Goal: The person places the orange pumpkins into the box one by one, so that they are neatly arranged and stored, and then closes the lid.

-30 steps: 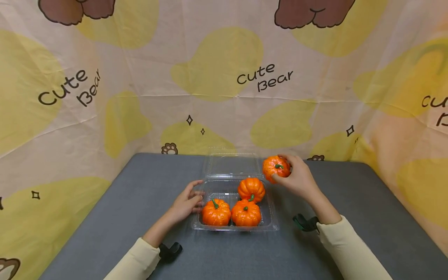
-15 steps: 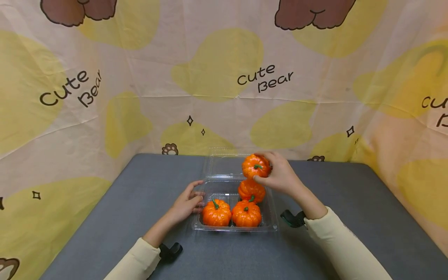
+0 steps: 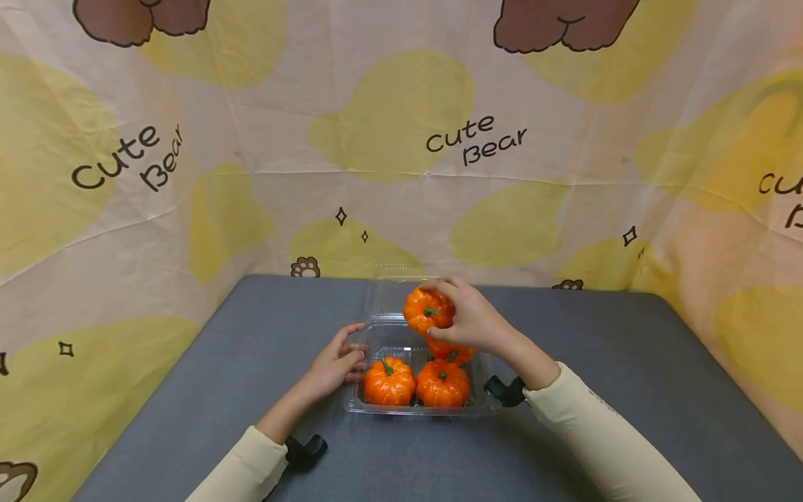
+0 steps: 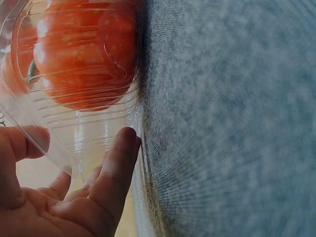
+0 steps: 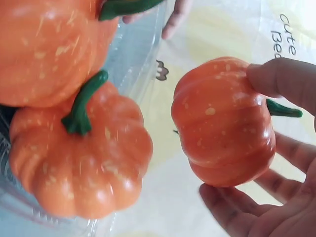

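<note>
My right hand (image 3: 473, 317) grips a small orange pumpkin (image 3: 426, 311) with a green stem between thumb and fingers, raised over the back of a clear plastic clamshell box (image 3: 486, 404). Inside the box sit three similar pumpkins: a front-left pumpkin (image 3: 388, 381), a front-right pumpkin (image 3: 442, 383) and a back-right pumpkin (image 3: 461, 352), partly hidden by the held one. In the right wrist view the held pumpkin (image 5: 224, 121) is apart from the others. My left hand (image 3: 332, 364) rests at the box's left side, fingers loosely extended; in the left wrist view its fingers (image 4: 116, 163) lie by the ribbed wall.
The box's clear lid (image 3: 385, 293) lies folded back behind it. A grey cloth (image 3: 238, 362) covers the table. Behind stands a printed fabric backdrop (image 3: 376, 125). Black straps, such as the left wrist strap (image 3: 306, 453), hang from both wrists.
My right hand has carried its pumpkin leftward, from the box's right side to above its back middle. The left hand and the three pumpkins in the box have stayed put.
</note>
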Demonstrator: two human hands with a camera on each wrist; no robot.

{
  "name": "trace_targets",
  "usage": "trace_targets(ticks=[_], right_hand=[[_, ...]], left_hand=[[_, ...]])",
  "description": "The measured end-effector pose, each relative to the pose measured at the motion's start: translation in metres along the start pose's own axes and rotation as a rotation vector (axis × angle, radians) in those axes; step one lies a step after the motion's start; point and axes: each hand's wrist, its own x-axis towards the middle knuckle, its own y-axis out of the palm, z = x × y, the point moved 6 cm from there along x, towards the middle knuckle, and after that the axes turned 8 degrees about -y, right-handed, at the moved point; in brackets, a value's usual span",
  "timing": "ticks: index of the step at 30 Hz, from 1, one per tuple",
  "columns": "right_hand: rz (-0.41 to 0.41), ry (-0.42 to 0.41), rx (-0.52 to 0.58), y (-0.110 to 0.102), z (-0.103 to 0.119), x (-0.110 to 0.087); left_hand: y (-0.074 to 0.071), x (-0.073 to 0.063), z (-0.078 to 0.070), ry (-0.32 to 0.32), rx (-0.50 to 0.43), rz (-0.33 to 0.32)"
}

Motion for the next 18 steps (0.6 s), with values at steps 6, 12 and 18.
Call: trace_targets(ticks=[6, 12, 18], right_hand=[[0.076, -0.058, 0.001, 0.016, 0.008, 0.005], [0.123, -0.083, 0.027, 0.031, 0.014, 0.009], [0.163, -0.078, 0.002, 0.041, 0.016, 0.012]], left_hand=[[0.000, -0.002, 0.000, -0.001, -0.002, 0.001], [0.000, -0.004, -0.002, 0.001, -0.009, 0.022], [0.000, -0.003, -0.002, 0.004, -0.016, 0.038]])
